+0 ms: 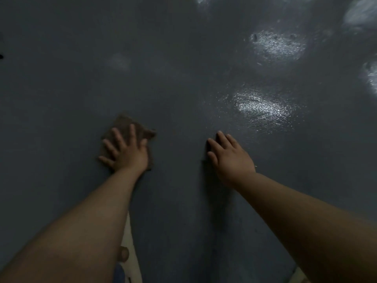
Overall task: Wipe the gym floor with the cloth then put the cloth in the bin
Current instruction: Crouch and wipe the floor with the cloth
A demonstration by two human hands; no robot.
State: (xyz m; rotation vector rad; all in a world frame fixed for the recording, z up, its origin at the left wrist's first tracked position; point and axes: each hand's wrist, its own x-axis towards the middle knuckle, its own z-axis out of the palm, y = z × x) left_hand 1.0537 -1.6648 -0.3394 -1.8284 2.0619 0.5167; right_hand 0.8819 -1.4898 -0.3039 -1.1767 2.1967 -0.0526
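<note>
Pressing cloth (130, 127) flat: left hand (127, 153); right hand (230, 158) beside, on floor (61, 88).

You had one brown cloth (132, 127) on the gym floor (61, 88), and that was the only cloth. You had two hands down: one left hand (127, 153), one right hand (229, 158).

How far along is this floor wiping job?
Mid-wipe. The left hand presses the brown cloth flat on the dark floor, while the right hand rests on the floor. How much is already wiped cannot be told. Binning the cloth remains; no bin shows.
</note>
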